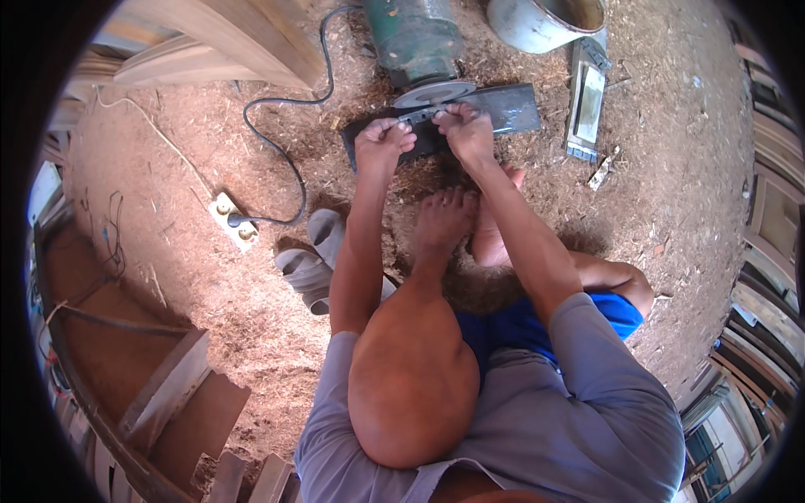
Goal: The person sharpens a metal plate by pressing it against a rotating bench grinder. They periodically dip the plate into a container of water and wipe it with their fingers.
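At the top middle, my left hand (386,142) and my right hand (466,130) pinch the two ends of a narrow grey metal strip with dark holes (420,115). I hold it level against, or just in front of, the lower edge of a grey grinding wheel (434,94); contact cannot be made out. The wheel sits on the end of a green bench-grinder motor (413,42). Below the wheel lies a long dark plate (513,109), partly covered by my hands. My fingertips hide the strip's ends.
A black cord (295,172) runs from a white power strip (233,220) toward the motor. Grey slippers (306,272) lie left of my bare foot. A whitish bucket (537,29) and a sharpening stone in a holder (586,105) are at right. Wooden beams (218,42) stand top left.
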Demonstrator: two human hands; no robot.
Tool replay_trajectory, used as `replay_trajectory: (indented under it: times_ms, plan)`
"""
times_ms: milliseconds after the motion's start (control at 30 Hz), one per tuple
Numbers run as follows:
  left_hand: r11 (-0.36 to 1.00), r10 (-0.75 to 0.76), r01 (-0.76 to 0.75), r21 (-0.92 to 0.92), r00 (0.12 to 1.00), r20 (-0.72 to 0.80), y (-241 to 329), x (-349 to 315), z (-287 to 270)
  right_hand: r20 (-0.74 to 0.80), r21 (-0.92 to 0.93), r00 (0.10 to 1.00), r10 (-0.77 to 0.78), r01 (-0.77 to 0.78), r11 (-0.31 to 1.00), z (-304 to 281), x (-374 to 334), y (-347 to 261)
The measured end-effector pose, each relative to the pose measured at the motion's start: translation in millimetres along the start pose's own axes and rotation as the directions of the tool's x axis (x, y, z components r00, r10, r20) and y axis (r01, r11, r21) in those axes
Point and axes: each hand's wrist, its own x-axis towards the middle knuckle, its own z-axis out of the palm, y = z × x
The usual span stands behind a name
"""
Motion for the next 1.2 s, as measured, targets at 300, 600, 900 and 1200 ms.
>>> replay_trajectory:
  times_ms: [300,600,900,1200]
  plan:
    - [0.995,0.056,-0.056,0.085,0.998,0.003,4,1,-2,0.048,0.231,0.999,-0.003,-0.008,0.973,5,1,1]
    - [0.996,0.039,-0.038,0.081,0.999,-0.008,7,4,-9,0.113,0.195,0.991,0.074,-0.095,0.976,8,0,-16]
    - [0.998,0.051,-0.051,-0.047,0.999,0.004,5,8,-10,0.101,0.193,0.993,0.055,-0.074,0.978,13,10,-4]
    - [0.999,0.034,-0.034,-0.002,0.999,0.000,9,8,-8,0.094,0.305,0.983,0.156,-0.177,0.936,10,-2,-23]
